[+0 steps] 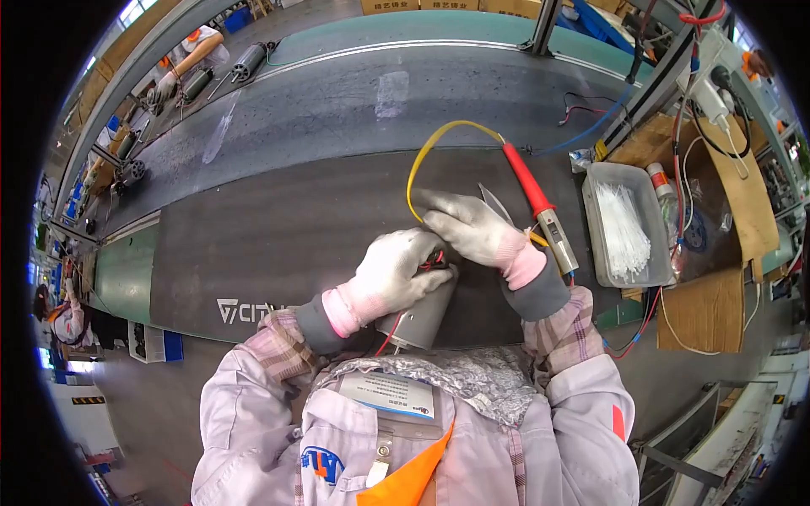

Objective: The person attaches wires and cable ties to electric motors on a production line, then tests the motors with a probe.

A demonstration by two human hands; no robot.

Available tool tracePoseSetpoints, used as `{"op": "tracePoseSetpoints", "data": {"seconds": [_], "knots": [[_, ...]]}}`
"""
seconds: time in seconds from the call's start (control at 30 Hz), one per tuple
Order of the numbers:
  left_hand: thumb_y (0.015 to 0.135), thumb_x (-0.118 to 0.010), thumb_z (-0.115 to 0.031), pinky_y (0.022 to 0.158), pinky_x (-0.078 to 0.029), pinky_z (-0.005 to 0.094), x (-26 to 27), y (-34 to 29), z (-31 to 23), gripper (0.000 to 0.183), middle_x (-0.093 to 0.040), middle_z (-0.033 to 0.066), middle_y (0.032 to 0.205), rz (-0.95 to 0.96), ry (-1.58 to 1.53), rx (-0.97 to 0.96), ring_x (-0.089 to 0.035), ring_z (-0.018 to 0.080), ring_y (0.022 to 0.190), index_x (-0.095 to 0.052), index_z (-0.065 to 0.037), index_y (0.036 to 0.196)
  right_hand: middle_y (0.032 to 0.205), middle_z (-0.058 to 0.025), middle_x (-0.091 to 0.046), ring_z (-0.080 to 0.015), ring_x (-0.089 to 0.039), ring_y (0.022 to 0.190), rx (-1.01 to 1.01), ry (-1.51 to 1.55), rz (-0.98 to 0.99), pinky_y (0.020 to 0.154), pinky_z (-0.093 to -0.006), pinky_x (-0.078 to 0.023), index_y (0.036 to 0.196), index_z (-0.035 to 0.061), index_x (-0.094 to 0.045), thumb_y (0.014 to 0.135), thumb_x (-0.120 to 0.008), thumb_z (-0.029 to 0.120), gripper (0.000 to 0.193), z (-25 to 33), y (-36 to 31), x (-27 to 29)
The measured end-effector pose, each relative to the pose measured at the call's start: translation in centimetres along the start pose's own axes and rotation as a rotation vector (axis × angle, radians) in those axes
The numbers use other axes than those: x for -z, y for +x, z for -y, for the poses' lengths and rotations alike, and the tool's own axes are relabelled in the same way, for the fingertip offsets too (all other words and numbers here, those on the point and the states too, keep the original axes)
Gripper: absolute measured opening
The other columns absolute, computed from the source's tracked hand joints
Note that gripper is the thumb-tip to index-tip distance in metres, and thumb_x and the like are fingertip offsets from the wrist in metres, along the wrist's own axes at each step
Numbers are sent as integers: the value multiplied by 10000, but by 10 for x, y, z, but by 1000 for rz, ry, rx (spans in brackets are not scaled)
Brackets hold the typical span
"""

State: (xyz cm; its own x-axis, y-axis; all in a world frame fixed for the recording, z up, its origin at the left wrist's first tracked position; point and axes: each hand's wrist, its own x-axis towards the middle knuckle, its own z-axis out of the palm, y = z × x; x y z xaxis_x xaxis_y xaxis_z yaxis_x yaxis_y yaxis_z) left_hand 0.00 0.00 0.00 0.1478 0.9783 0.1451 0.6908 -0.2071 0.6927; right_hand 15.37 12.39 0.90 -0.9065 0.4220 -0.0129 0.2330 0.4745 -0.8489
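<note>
A grey cylindrical motor [426, 319] stands close to my body, its shaft end pointing toward me. My left hand [392, 271], in a white glove, is wrapped around its far end. Red and dark wires [433, 260] show between that hand's thumb and fingers. My gloved right hand [472, 229] is just above, fingers pressed together and pointing left; what they hold is hidden. A yellow band [422, 160] loops from a red-handled tool with a metal end [540, 202] down to these fingertips. A pointed metal blade [496, 202] shows behind the right hand.
A dark mat [253, 228] covers the bench before me. At right stand a clear bin of white cable ties [595, 228] and an open cardboard box [717, 312]. Beyond runs a grey conveyor belt [321, 101]. Another person's gloved hand [164, 87] is at motors, far left.
</note>
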Motion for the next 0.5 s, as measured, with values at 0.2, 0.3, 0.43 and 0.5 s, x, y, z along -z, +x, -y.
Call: {"op": "tracePoseSetpoints", "data": {"seconds": [0.2, 0.3, 0.43, 0.5], "knots": [[585, -817, -240, 902, -468, 489, 31, 7, 3, 370, -581, 115, 1078, -187, 433, -421, -560, 334, 1055, -642, -58, 856, 1177, -194, -612, -246, -635, 1011, -150, 187, -572, 875, -367, -497, 1281, 5, -567, 926, -541, 237, 425, -27, -25, -26], [583, -817, -255, 1005, -436, 499, 43, 20, -9, 382, -566, 112, 1132, -111, 540, -621, -533, 343, 1126, -644, -47, 853, 1133, -225, -603, -363, -633, 995, 84, -225, -679, 856, -410, -519, 1261, 10, -578, 887, -584, 219, 429, -17, -36, -65], [661, -798, -331, 1051, -393, 555, 55, 33, -8, 413, -631, 135, 1101, 52, 588, -544, -533, 333, 1194, -675, -80, 964, 1074, -221, -600, -379, -640, 935, 35, -272, -650, 803, -424, -536, 1260, 15, -582, 861, -603, 203, 441, -2, -35, -62], [728, -759, -384, 970, -472, 496, 58, 34, -10, 475, -678, 130, 974, 142, 559, -366, -622, 312, 1061, -650, -73, 1070, 1057, -218, -600, -369, -650, 901, 41, -308, -568, 763, -435, -543, 1264, 20, -583, 854, -611, 196, 447, -1, -35, -57]]}}
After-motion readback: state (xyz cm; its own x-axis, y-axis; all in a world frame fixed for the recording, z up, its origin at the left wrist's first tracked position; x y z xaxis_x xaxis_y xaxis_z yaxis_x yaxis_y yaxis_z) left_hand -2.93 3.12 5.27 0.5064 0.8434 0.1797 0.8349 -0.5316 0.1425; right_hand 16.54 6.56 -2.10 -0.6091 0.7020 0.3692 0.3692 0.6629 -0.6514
